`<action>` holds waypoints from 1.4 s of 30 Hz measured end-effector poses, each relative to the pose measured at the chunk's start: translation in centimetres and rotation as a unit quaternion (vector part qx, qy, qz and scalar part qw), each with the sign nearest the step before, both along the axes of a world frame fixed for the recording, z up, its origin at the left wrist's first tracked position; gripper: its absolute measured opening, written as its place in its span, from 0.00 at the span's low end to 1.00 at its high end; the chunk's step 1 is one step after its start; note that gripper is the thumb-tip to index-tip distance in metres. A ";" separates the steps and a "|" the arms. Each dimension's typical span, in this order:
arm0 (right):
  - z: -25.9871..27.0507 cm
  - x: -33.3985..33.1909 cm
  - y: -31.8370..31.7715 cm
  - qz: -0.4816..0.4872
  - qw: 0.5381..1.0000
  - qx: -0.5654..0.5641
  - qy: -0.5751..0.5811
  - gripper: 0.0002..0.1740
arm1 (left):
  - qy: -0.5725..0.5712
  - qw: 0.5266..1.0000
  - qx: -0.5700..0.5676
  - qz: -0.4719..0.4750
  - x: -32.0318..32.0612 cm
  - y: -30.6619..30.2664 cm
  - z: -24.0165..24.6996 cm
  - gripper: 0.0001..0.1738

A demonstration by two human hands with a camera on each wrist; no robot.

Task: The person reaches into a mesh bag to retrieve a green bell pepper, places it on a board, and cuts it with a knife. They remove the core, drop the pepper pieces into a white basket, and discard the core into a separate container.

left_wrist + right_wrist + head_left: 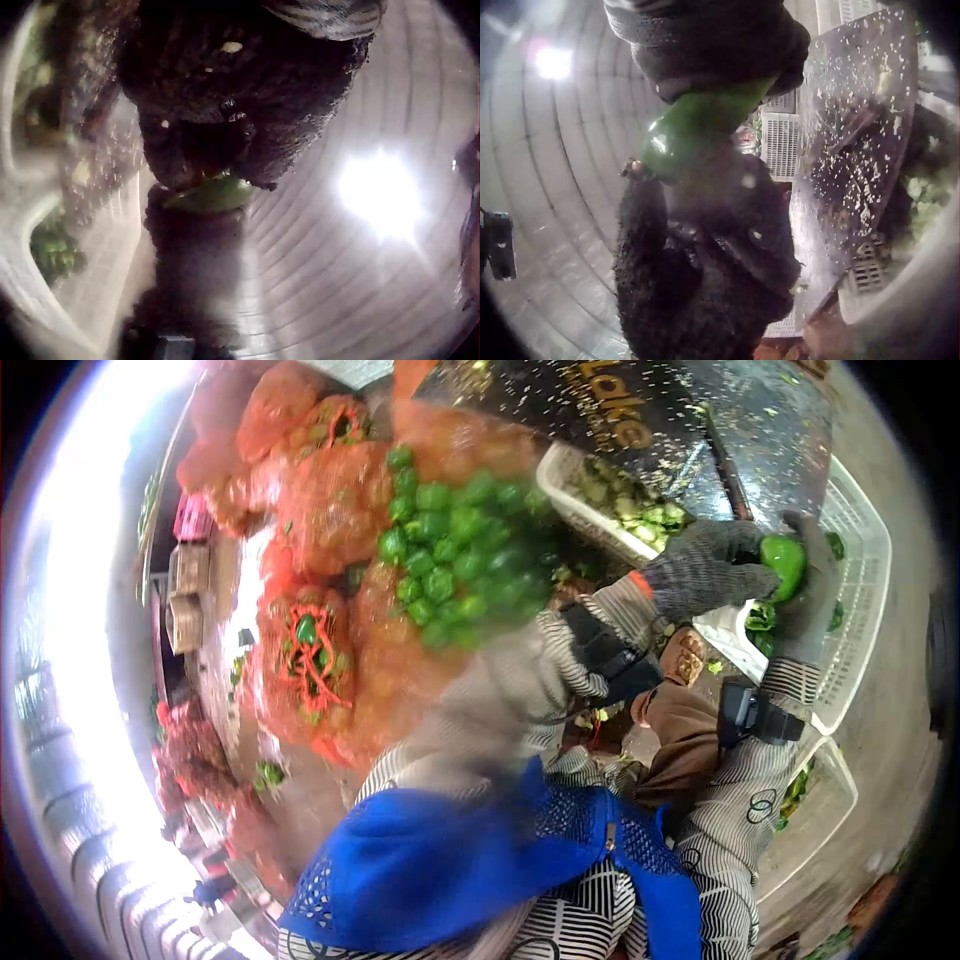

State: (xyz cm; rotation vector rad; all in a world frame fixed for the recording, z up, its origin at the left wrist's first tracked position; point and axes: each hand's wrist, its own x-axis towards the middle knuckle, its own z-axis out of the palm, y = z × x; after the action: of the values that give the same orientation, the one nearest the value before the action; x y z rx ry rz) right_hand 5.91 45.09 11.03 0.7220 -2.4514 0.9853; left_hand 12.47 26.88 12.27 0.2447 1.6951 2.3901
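Observation:
A green pepper [783, 567] is between both gloved hands at the right of the head view, beside a white crate. My left hand [702, 568] pinches its left side, thumb and fingers curled; my right hand [808, 585] grips the other side. The left wrist view has my left hand [232, 94] above the pepper [214, 196] and my right hand [199, 262] below. From the right wrist, my right hand [712, 45] covers the top of the pepper [697, 131], with my left hand [705, 259] under it. Some fingertips are hidden.
Behind the hands, a dark board [780, 435] littered with bits bears a long dark tool [724, 460]. A white basket [572, 510] holds cut green pieces. White crates [868, 550] stand right; green peppers [450, 550] and red net bags [335, 510] lie left.

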 end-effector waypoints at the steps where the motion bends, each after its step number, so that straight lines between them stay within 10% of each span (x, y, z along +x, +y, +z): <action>1: 0.7 0.3 -0.3 -0.067 0.990 -0.023 -0.121 0.20 | 0.080 0.963 -0.251 0.055 -0.1 -0.9 0.4 0.15; 3: 1.9 0.6 -1.0 -0.160 0.917 -0.275 -0.240 0.17 | 0.123 0.879 -0.443 0.126 0.3 -3.2 0.0 0.14; 4: 1.1 -0.4 1.6 -0.171 0.955 -0.188 -0.153 0.18 | 0.180 0.834 -0.500 0.152 0.8 -5.5 0.4 0.16; 5: 1.0 -0.9 2.2 -0.219 0.883 -0.366 -0.196 0.23 | 0.198 0.858 -0.419 0.220 1.4 -8.1 -1.4 0.21; 8: -1.5 -1.9 10.1 -0.334 0.902 -0.258 -0.093 0.27 | 0.039 0.820 -0.481 0.306 3.9 -17.7 -2.9 0.20; 10: -3.3 -2.2 13.9 -0.395 0.914 0.073 -0.056 0.28 | 0.035 0.729 -0.613 0.304 6.0 -23.1 -2.8 0.22; 13: -2.5 -0.9 9.5 -0.355 0.916 0.158 -0.096 0.28 | -0.211 0.653 -0.698 0.207 6.6 -30.4 -10.2 0.34; 16: -3.4 -1.8 4.6 -0.210 0.958 -0.024 -0.194 0.25 | -0.213 0.617 -0.745 0.136 6.5 -34.0 -20.1 0.39; 19: -5.2 -4.4 1.8 -0.201 0.961 0.109 -0.157 0.30 | -0.178 0.543 -0.804 0.163 6.8 -33.6 -25.1 0.43; 24: -10.3 -10.7 -2.0 -0.161 0.960 0.147 -0.177 0.30 | -0.269 0.545 -0.777 0.164 6.0 -32.1 -21.7 0.47; 28: -9.7 -10.9 -8.4 -0.192 0.911 0.323 -0.172 0.31 | -0.171 0.706 -0.615 0.307 4.3 -29.4 -13.0 0.43; 33: -7.2 -12.1 -10.0 -0.159 0.924 0.100 -0.333 0.25 | -0.042 0.864 -0.465 0.189 -5.3 -23.5 -6.3 0.41; 34: -7.1 -11.5 -10.0 -0.136 0.921 -0.047 -0.362 0.25 | -0.024 0.869 -0.461 0.178 -7.6 -22.1 -5.6 0.41; 38: -7.0 -6.9 -11.9 -0.111 0.980 -0.022 -0.165 0.22 | -0.063 0.841 -0.531 0.078 -14.3 -15.8 -5.7 0.35; 40: -4.2 -5.0 -13.0 -0.085 0.918 -0.014 -0.387 0.16 | 0.009 0.761 -0.626 0.168 -15.1 -13.6 -4.7 0.27; 41: -4.1 -4.4 -13.6 -0.076 0.922 -0.017 -0.380 0.14 | 0.122 0.542 -0.831 -0.030 -16.2 -13.6 -3.9 0.24; 42: -4.2 -3.7 -14.2 -0.065 0.924 -0.019 -0.375 0.13 | 0.125 0.541 -0.831 -0.032 -16.5 -13.9 -5.8 0.24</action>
State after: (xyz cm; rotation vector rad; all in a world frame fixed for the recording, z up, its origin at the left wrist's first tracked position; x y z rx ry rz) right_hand 2.16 30.89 6.83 0.1535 -3.0435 1.4491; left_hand -4.03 12.95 6.47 0.2416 2.9724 -0.1596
